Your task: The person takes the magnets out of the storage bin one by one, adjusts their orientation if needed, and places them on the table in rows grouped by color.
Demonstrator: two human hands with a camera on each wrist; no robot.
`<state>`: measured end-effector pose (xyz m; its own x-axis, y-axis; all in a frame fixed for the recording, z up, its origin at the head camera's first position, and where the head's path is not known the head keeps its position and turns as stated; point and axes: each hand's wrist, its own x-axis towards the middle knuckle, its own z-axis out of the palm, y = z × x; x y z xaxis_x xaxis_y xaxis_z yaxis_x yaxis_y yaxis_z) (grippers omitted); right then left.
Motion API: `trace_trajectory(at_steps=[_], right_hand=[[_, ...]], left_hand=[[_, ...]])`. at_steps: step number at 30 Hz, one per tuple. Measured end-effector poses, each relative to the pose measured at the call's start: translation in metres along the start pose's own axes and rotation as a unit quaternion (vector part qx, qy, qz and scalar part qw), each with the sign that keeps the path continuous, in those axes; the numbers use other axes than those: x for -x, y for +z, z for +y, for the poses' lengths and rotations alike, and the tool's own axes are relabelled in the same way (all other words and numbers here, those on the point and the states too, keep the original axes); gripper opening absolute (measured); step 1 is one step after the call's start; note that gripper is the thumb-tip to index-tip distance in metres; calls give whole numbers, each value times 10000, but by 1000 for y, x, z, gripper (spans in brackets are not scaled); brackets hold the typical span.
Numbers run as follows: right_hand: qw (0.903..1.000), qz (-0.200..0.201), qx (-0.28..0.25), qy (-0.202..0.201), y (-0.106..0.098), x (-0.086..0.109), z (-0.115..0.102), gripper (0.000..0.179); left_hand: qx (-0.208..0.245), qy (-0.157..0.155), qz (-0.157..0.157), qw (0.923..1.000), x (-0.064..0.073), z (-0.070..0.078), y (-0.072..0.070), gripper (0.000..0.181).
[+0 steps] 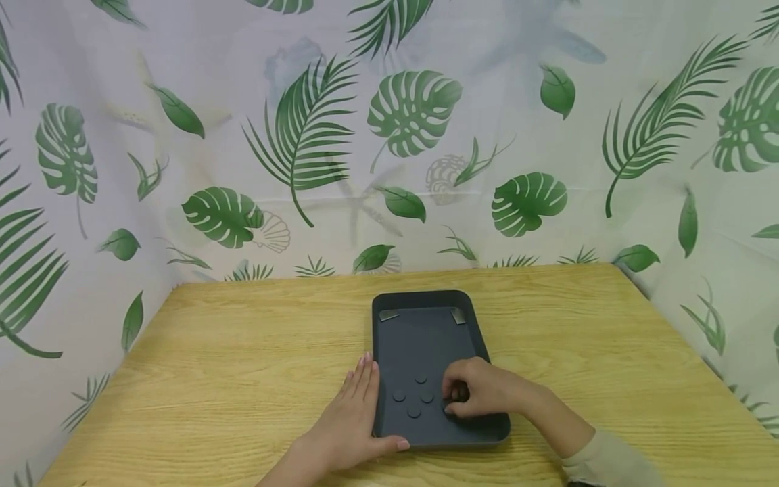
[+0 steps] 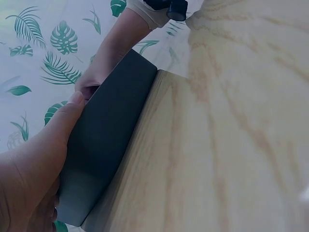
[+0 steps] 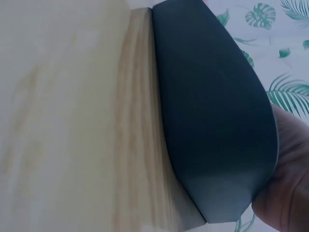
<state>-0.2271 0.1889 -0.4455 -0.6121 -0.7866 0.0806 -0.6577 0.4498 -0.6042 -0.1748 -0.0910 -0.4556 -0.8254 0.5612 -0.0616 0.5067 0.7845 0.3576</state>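
A dark grey rectangular tray [image 1: 420, 338] lies on the wooden table. Several small dark round discs [image 1: 414, 412] are grouped on the tray floor near its front end. My left hand [image 1: 349, 419] rests along the tray's left side, fingers straight and thumb at the front rim; in the left wrist view that thumb [image 2: 65, 113] lies along the tray wall. Inside the tray at the right, my right hand [image 1: 481, 389] has thumb and fingers curled, pinching a dark disc at the floor, mostly covered by the fingertips. In the right wrist view, the tray wall hides most of my right hand [image 3: 287, 179].
Two small shiny metallic pieces lie at the tray's far end, a left piece [image 1: 388, 315] and a right piece [image 1: 458, 316]. The wooden table [image 1: 243, 365] runs back to a leaf-patterned cloth [image 1: 328, 155], which also hangs along both sides.
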Motion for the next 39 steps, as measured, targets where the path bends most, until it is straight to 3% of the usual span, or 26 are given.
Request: trace_trajectory(at_steps=[5,20,39], right_hand=[[9983,454,-256,-264,-3,0,5,8],[9971,735,-215,-20,-18,-3,13,9],[9920,1198,355,-206,-30,1,23,13]], left_hand=[[1,-1,-24,10000,0,0,-2,114],[-21,-16,34,10000,0,1,0,115],[-8,-27,88,10000,1,1,3,114]])
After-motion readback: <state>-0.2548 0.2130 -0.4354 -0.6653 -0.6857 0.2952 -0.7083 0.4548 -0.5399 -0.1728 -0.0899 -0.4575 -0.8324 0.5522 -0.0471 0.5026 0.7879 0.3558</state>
